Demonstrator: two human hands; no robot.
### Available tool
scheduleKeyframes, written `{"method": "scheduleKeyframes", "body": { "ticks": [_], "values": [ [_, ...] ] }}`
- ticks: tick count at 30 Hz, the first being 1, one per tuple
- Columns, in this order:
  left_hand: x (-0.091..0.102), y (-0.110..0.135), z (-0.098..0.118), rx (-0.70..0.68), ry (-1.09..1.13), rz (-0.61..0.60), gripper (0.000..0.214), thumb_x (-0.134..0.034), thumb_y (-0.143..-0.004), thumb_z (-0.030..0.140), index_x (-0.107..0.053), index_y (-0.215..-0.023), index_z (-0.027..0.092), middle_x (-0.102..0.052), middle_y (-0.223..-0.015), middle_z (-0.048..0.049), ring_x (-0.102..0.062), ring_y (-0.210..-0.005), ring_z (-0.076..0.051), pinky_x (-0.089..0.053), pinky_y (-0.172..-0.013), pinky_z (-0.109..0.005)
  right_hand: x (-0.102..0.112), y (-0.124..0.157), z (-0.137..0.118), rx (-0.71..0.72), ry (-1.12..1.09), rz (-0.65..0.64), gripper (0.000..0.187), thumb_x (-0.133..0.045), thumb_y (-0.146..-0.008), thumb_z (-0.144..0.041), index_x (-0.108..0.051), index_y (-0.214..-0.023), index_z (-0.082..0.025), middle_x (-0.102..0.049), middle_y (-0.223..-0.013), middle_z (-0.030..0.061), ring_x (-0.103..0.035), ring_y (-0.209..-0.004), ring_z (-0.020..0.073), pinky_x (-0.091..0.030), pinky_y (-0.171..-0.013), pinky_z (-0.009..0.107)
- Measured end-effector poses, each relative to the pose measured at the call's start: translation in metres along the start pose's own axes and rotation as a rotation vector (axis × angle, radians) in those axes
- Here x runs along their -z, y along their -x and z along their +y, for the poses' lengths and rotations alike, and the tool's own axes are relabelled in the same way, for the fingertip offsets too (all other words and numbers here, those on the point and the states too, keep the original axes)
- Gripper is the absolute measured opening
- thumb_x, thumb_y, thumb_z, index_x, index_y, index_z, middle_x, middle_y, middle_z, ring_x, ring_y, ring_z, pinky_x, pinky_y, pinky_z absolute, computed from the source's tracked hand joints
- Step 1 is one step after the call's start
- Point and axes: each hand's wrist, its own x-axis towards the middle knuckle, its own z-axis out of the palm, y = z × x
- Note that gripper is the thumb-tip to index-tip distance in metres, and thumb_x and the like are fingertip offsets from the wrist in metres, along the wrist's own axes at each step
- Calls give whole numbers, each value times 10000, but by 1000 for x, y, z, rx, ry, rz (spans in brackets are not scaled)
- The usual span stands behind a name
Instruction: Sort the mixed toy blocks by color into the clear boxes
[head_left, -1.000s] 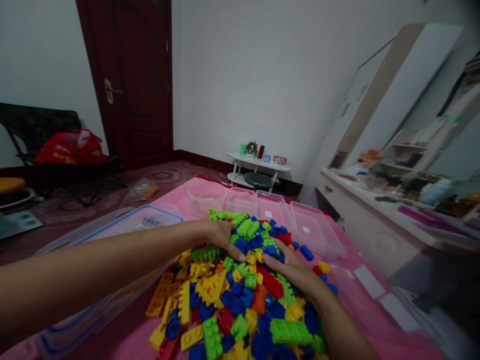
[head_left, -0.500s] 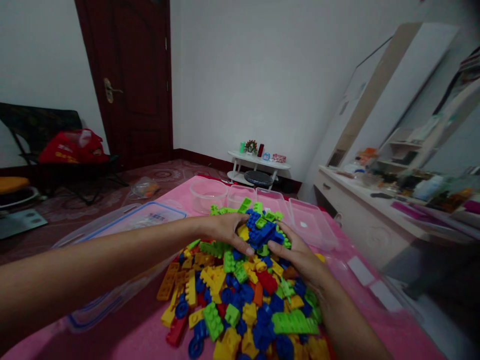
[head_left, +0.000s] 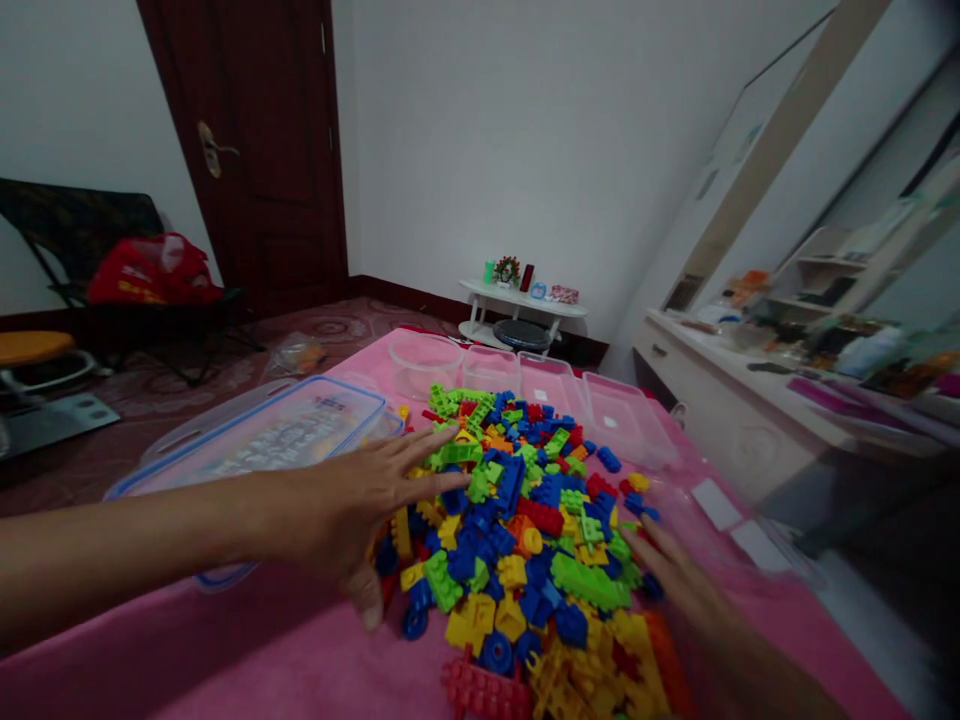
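A heap of coloured plastic building blocks [head_left: 525, 520], green, blue, yellow, red and orange, lies on a pink cloth [head_left: 247, 660]. My left hand [head_left: 360, 500] is flat and open, fingers spread, at the heap's left edge with its fingertips on the blocks. My right hand [head_left: 675, 575] lies open at the heap's right side, fingers stretched toward the blocks, a little blurred. Neither hand holds anything.
A clear lidded box with blue trim [head_left: 277, 435] sits left of the heap. Several clear containers [head_left: 555, 390] line the far edge of the cloth. A dresser [head_left: 720, 410] stands at right, a small white table [head_left: 521, 310] by the wall, a folding chair [head_left: 112, 270] and door [head_left: 262, 150] at left.
Both hands let go of the scooped blocks at the top of the heap and drew back to its sides with fingers spread. The heap has flattened and spread out.
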Motion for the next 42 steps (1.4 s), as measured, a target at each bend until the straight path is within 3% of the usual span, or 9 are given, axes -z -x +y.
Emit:
{"method": "scheduleKeyframes", "body": {
  "ticks": [6, 10, 16, 23, 29, 33, 37, 40, 42],
  "values": [
    [-36, 4, 10, 97, 38, -77, 1272, -788, -407, 629, -122, -1461, 384, 135, -1551, -98, -27, -1379, -470, -167, -1064, -621, -57, 21, 0, -2, -36, 73, 985, -696, -636, -457, -207, -1475, -289, -194, -1532, 96, -277, -1344, 400, -360, -1028, 516],
    [-54, -19, 8, 115, 44, -33, 1314, -777, -421, 631, -56, -1477, 329, 154, -1536, -153, -28, -1377, -474, -216, -1061, -594, -59, -8, -23, 16, -9, 142, 975, -661, -694, -430, -109, -1484, -279, -167, -1540, 83, -162, -1391, 372, -293, -1065, 549],
    [-64, -54, 0, 72, -11, 5, 1302, -807, -421, 523, -97, -1479, 252, -22, -1526, -221, -119, -1360, -481, -240, -1052, -585, -47, -61, -35, 59, -84, 192, 899, -629, -714, -292, -144, -1470, -250, -257, -1505, 99, -253, -1370, 313, -279, -1088, 496],
    [-40, -91, -3, 238, 99, 147, 1009, -705, -602, 548, -255, -1438, 206, -440, -1373, -172, -465, -1201, -365, -399, -968, -435, -43, -114, -43, 37, -391, 220, 872, -651, -696, -288, -216, -1448, -228, -309, -1480, 109, -292, -1357, 262, -286, -1090, 428],
    [9, -90, -23, 204, 178, 94, 1146, -755, -550, 562, -139, -1475, 279, -421, -1428, -102, -441, -1245, -328, -372, -987, -393, -1, -125, -47, -59, -289, 89, 839, -642, -637, -260, -332, -1416, -239, -405, -1432, 82, -393, -1296, 298, -300, -1080, 471],
    [27, -60, -32, 163, 151, 12, 877, -711, -624, 571, -400, -1384, 264, -520, -1348, -85, -511, -1177, -280, -385, -965, -347, 9, -85, -71, 93, -50, 185, 593, -617, -703, -316, -527, -1289, -291, -485, -1375, 64, -411, -1278, 346, -280, -1084, 541],
    [24, -27, -44, 194, 13, 60, 676, -622, -735, 558, -510, -1304, 212, -583, -1250, -123, -550, -1125, -267, -404, -942, -347, -47, -35, -113, 612, -35, 89, 499, -604, -786, -371, -488, -1271, -392, -559, -1312, -1, -480, -1229, 309, -309, -1059, 564],
    [20, -8, -55, 205, -103, 53, 767, -627, -702, 600, -476, -1332, 187, -540, -1289, -155, -518, -1168, -291, -390, -973, -368, -90, -22, -134, 814, 58, 100, 374, -568, -840, -265, -531, -1184, -406, -561, -1310, -39, -467, -1246, 263, -250, -1086, 566],
    [20, 0, -58, 210, -147, 17, 848, -650, -658, 623, -446, -1355, 183, -507, -1317, -172, -503, -1185, -312, -381, -989, -387, -98, -32, -138, 888, 95, 63, 287, -554, -852, -300, -578, -1134, -347, -542, -1334, -6, -429, -1274, 281, -224, -1085, 585]
  ]
}}
